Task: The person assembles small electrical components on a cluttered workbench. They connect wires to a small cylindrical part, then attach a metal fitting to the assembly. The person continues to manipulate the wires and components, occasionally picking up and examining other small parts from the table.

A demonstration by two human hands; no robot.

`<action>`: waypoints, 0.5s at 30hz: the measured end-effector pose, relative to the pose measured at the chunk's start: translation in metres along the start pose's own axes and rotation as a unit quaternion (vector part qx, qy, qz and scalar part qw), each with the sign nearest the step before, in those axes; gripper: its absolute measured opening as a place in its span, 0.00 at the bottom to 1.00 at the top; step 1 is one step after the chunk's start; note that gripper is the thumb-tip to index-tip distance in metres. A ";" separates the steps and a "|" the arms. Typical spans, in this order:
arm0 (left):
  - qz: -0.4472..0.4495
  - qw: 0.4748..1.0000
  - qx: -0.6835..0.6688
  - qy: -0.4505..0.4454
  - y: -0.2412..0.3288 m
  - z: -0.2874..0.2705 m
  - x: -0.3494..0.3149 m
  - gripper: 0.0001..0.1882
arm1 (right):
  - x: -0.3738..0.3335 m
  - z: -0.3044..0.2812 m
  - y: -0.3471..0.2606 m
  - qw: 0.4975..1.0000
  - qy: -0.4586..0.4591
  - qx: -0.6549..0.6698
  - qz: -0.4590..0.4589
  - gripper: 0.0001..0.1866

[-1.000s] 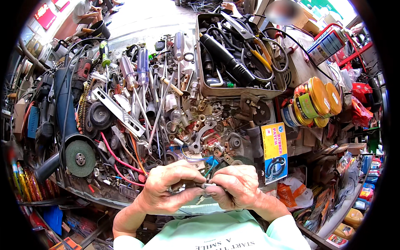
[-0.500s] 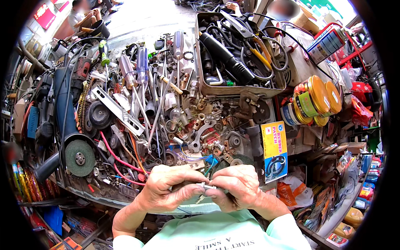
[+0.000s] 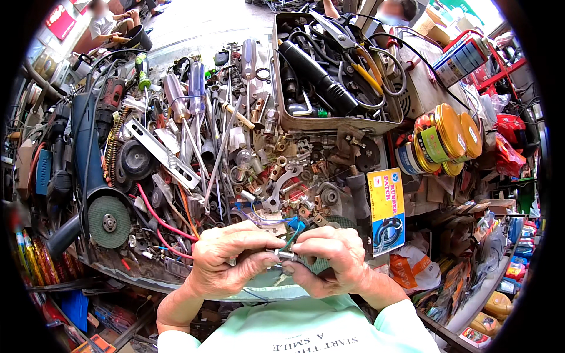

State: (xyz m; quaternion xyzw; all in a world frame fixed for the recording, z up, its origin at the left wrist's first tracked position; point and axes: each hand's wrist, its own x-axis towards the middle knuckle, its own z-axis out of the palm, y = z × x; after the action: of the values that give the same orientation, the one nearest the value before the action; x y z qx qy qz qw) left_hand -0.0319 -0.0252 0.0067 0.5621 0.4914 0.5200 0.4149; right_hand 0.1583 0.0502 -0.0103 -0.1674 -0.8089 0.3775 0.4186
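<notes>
Small silvery cylindrical metal part (image 3: 286,255): it's between your two hands, above the near edge of the bench (image 3: 141,281). A thin pale piece (image 3: 282,278) hangs just below it; can't tell if the two are joined.

For steady handling, I'd brace both thumbs, keep the pressure light and let one hand hold while the other turns or shifts the part. Keep it low over the bench too: a dropped piece would likely vanish in the clutter.

Part relative to fingers: your left hand (image 3: 231,259) pinches its left end, thumb below, index finger above. Your right hand (image 3: 331,259) is at its right end, index finger from above, thumb underneath by the pale piece; how firmly it presses, I can't tell. Remaining fingers curl inward on both hands.

Just beyond the fingers: blue connector (image 3: 298,225), then an open-ended wrench (image 3: 275,191) among loose hardware. Left, red cable (image 3: 154,213) and angle grinder (image 3: 87,153). Right, yellow-and-blue box (image 3: 386,212). Far side, open metal case (image 3: 341,125) full of tools.
</notes>
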 end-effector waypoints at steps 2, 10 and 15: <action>0.013 0.999 -0.008 0.028 -0.003 0.003 0.000 0.12 | 0.007 -0.005 -0.005 1.000 -0.010 -0.002 0.022 0.16; 0.018 1.000 0.003 0.010 -0.004 0.003 0.001 0.14 | 0.007 0.002 -0.006 0.999 0.024 -0.003 0.047 0.14; 0.008 1.000 -0.001 0.023 -0.006 0.005 -0.002 0.14 | 0.000 -0.009 0.010 0.998 -0.066 -0.011 0.005 0.16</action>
State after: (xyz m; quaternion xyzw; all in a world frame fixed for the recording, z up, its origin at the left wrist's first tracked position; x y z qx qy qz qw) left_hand -0.0279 -0.0259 -0.0004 0.5539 0.4957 0.5363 0.3999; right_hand 0.1651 0.0610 -0.0150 -0.1510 -0.8378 0.3810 0.3608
